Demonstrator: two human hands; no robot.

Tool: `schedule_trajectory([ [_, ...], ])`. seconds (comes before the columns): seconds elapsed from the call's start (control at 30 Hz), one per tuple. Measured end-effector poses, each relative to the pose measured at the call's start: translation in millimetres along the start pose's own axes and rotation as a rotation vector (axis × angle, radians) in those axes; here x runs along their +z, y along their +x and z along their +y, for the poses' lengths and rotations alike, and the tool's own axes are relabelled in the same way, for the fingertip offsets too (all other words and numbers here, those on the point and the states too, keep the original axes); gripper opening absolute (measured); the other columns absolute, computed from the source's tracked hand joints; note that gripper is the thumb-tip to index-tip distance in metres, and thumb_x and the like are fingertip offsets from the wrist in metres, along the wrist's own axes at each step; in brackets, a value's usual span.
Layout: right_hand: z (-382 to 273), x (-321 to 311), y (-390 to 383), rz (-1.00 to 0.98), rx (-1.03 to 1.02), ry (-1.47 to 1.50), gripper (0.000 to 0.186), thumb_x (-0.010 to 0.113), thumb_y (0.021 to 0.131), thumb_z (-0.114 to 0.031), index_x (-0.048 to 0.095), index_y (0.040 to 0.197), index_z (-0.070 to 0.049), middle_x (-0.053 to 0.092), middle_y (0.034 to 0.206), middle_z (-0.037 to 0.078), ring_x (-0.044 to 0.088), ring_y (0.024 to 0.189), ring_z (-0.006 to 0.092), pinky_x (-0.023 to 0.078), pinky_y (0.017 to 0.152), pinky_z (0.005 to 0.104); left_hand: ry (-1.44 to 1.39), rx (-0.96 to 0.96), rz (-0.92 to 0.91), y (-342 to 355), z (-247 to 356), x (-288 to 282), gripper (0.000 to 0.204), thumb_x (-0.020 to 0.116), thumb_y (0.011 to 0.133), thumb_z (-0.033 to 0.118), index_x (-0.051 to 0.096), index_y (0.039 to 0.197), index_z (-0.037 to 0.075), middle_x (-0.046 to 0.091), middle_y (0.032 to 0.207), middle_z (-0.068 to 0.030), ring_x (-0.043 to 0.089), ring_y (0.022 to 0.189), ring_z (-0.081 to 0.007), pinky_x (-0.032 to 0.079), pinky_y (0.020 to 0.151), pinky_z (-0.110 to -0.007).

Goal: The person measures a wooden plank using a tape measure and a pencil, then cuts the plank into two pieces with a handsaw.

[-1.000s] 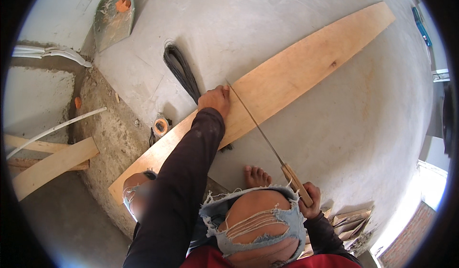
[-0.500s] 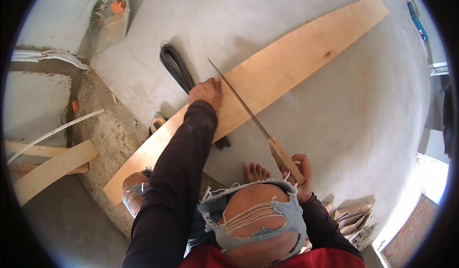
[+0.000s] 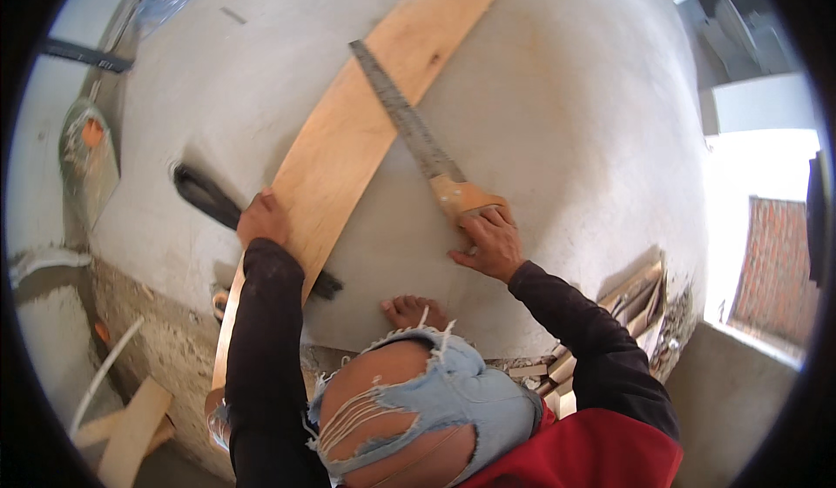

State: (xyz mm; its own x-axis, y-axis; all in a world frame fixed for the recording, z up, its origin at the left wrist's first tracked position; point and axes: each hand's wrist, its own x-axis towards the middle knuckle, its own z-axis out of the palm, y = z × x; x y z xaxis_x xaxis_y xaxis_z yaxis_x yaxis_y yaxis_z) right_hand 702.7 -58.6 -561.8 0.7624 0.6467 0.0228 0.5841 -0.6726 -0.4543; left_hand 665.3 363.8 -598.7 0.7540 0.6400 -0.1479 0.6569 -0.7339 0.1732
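Note:
A long pale wooden board (image 3: 348, 153) runs slantwise from near my left leg to the far edge of the view. My left hand (image 3: 264, 219) is closed over its left edge, thumb side on top. In my right hand (image 3: 493, 242) is a handsaw (image 3: 409, 131), gripped by its wooden handle. The blade's flat side shows, and its far part reaches across the board near the left edge. Whether the blade touches the wood I cannot tell. Under the board passes a bundle of black wire (image 3: 207, 194), its ends showing on both sides.
My bare foot (image 3: 414, 310) rests on the grey floor (image 3: 557, 166) beside the board. Wood offcuts (image 3: 640, 301) are piled at the right. At the left are a greenish trough-like container (image 3: 91, 161), a white tube (image 3: 103, 375) and loose planks (image 3: 135, 431) beyond a rough ledge.
My right hand has moved forward from beside my knee. The saw has turned from edge-on to showing its flat side, further along the board. The whole view has swung to the right.

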Motion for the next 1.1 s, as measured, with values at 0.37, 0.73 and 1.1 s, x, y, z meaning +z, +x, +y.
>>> schedule_trajectory([
  [0.37,-99.2,-72.7,47.9,0.007,-0.530,-0.425,0.016,0.061,0.073,-0.021,0.068,0.081,-0.010,0.059,0.095,0.005,0.052,0.119,0.0282,0.020,0.116,0.0582,0.025,-0.020,0.082,-3.7,-0.2,-3.6,0.055,0.031,0.099,0.046,0.068,0.098,0.005,0.069,0.094,-0.0244,0.064,0.091,-0.0465,0.049,0.080,-0.056],
  [0.73,-135.9,-99.3,103.8,0.196,-0.834,-0.503,0.017,0.059,0.070,-0.020,0.073,0.074,-0.010,0.061,0.080,0.003,0.056,0.108,0.0299,0.020,0.120,0.0540,0.014,-0.030,0.027,-1.1,-4.0,-2.5,0.054,0.031,0.100,0.047,0.068,0.096,0.008,0.070,0.088,-0.0225,0.066,0.086,-0.0449,0.051,0.078,-0.056],
  [1.1,-189.5,-126.3,145.9,0.329,-1.139,-0.416,0.013,0.059,0.072,-0.022,0.064,0.076,-0.010,0.058,0.083,0.002,0.058,0.099,0.0223,0.037,0.100,0.0371,-0.064,-0.081,-0.105,-9.0,13.0,-32.2,0.055,0.029,0.101,0.047,0.067,0.099,0.008,0.070,0.092,-0.0232,0.066,0.090,-0.0438,0.050,0.082,-0.054],
])
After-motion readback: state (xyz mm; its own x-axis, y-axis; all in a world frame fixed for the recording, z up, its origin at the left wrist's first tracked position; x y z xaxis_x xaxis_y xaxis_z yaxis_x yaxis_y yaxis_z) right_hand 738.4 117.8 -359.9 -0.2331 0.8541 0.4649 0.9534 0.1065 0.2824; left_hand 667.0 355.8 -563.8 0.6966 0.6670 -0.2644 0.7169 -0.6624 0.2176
